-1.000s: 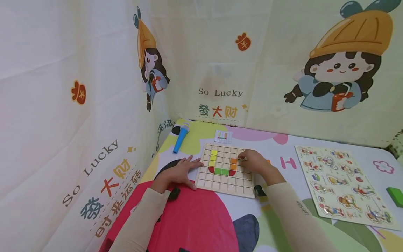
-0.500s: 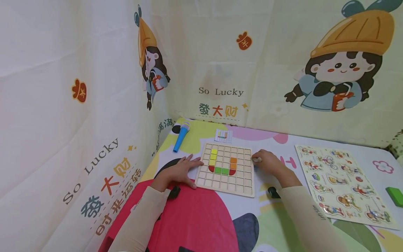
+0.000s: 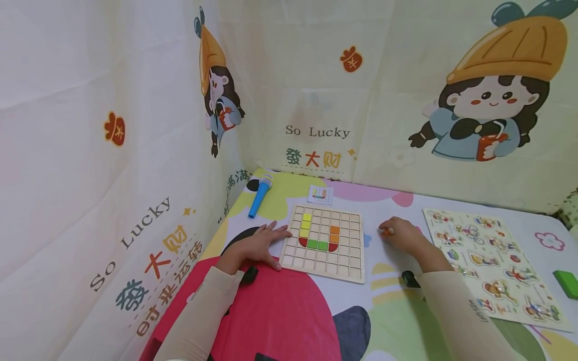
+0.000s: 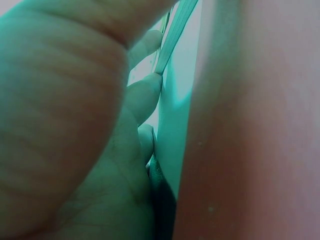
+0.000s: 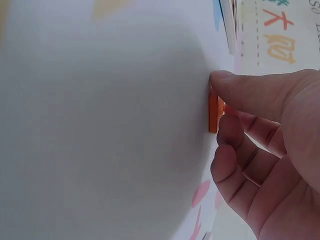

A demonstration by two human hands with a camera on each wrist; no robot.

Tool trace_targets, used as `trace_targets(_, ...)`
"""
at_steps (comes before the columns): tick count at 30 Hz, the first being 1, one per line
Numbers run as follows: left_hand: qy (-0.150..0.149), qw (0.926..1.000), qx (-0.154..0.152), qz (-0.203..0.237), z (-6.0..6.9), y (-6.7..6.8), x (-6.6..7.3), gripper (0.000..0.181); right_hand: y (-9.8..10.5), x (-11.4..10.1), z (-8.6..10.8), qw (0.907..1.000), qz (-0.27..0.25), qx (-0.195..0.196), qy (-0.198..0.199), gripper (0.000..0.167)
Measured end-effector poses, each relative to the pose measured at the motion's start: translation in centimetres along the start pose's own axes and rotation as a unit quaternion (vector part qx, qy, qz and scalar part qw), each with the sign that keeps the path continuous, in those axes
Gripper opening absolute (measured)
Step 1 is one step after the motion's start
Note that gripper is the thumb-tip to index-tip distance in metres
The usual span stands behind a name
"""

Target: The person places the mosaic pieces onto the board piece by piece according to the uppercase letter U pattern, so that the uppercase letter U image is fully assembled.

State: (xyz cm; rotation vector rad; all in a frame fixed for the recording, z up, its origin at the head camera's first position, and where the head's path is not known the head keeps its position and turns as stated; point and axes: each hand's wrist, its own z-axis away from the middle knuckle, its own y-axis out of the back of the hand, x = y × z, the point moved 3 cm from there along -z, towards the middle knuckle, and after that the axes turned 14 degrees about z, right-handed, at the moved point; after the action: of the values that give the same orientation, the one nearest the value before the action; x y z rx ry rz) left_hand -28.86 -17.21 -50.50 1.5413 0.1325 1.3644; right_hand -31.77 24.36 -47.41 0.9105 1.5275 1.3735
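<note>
A wooden grid board lies on the table between my hands. Set in it are yellow tiles, green tiles, orange tiles and red rounded corner tiles, together forming a U. With fingers spread, my left hand rests at the board's left edge; its fingers touch that edge in the left wrist view. To the right of the board, my right hand is down at the tabletop. In the right wrist view its thumb and fingers pinch an orange tile, partly hidden by them.
Behind the board lies a small card printed with a coloured U on a grid. A blue toy microphone is at the far left. On the right are a picture puzzle board and a green block. Printed curtains border the table.
My right hand has moved right, from over the board's right side to the tabletop beside it, where it now pinches an orange tile. The left hand has stayed still.
</note>
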Motion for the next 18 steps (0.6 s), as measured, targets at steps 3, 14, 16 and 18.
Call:
trace_targets(3, 0.001, 1.0000, -0.001, 0.001, 0.0, 0.0, 0.0, 0.102, 0.3, 0.3, 0.4, 0.9999, -0.004, -0.014, -0.009, 0.023)
trace_targets(14, 0.000, 1.0000, 0.003, 0.003, -0.1, 0.0, 0.0, 0.102, 0.2, 1.4, 0.7, 0.9983, -0.023, -0.048, -0.026, 0.025)
trace_targets(16, -0.001, 1.0000, 0.003, 0.004, 0.0, 0.0, 0.1, 0.102, 0.2, 1.5, 0.7, 0.9980, -0.023, -0.051, -0.029, 0.025)
trace_targets(18, -0.002, 1.0000, 0.003, 0.003, 0.0, 0.1, 0.1, 0.102, 0.3, 1.5, 0.6, 0.9976, -0.022, -0.057, -0.034, 0.025)
